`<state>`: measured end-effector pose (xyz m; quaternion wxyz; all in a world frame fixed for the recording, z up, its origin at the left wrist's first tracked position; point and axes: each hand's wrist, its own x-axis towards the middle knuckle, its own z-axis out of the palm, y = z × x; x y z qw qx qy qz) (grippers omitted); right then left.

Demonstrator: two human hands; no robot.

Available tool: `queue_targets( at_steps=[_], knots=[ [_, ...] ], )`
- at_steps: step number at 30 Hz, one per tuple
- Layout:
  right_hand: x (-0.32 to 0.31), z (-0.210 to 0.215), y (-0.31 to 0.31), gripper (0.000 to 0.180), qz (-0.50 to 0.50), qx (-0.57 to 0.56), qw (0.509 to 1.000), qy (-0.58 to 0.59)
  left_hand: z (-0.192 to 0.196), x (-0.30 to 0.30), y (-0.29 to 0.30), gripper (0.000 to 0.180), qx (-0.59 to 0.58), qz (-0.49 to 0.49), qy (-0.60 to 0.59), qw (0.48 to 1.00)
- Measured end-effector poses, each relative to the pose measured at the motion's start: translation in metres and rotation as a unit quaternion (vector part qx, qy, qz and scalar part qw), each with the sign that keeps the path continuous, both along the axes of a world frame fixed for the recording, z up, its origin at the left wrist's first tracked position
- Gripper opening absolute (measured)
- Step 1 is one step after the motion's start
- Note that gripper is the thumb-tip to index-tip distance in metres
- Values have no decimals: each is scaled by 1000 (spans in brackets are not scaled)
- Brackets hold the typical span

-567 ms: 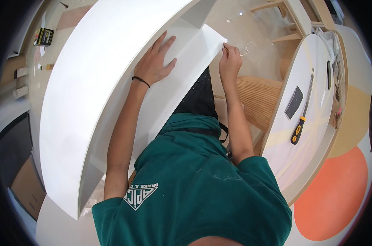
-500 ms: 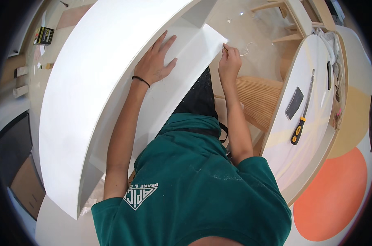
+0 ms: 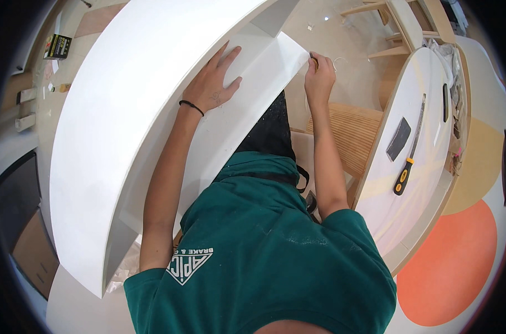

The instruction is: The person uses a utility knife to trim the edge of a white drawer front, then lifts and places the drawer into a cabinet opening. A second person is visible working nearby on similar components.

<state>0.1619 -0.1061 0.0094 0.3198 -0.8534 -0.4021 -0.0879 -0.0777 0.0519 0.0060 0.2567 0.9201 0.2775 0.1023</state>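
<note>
White curved cabinet shell [image 3: 113, 128] filling 10 o'clock; flat white panel [image 3: 236, 106] inside. Left hand [image 3: 211, 86] flat on panel, fingers spread. Right hand [image 3: 319, 75] at panel's 1 o'clock corner, fingers pinched together. Yellow-handled screwdriver [image 3: 407, 161] on bench [image 3: 425, 100], 3 o'clock.

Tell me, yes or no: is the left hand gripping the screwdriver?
No, the left hand lies flat on the white panel; the screwdriver lies apart.

Both arms reach forward, left hand [image 3: 213, 83] spread flat, fingers splayed, right hand [image 3: 319, 77] curled, fingertips pinched.
</note>
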Motion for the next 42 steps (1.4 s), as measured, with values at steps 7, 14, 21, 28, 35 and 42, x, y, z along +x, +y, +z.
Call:
queue_targets(
  at_steps=[7,14,21,28,35,42],
  knots=[
    [2,-8,-1,19,-20,-33,999,1,-2,3,-2,69,-13,4,7,1000],
    [-11,-10,-4,18,2,-17,1000,-7,-3,2,-3,69,-19,14,28,999],
    [-49,-5,-13,18,22,-20,1000,4,-4,-1,-3,70,42,13,35,998],
    [-63,10,-28,19,46,-18,998,50,-2,-1,-2,69,65,4,31,997],
    [0,7,-3,19,11,-59,998,11,-3,1,-2,68,17,6,18,1000],
    [-11,-1,-4,17,22,-54,998,-9,-7,3,-2,69,-17,15,12,1000]
  ],
)
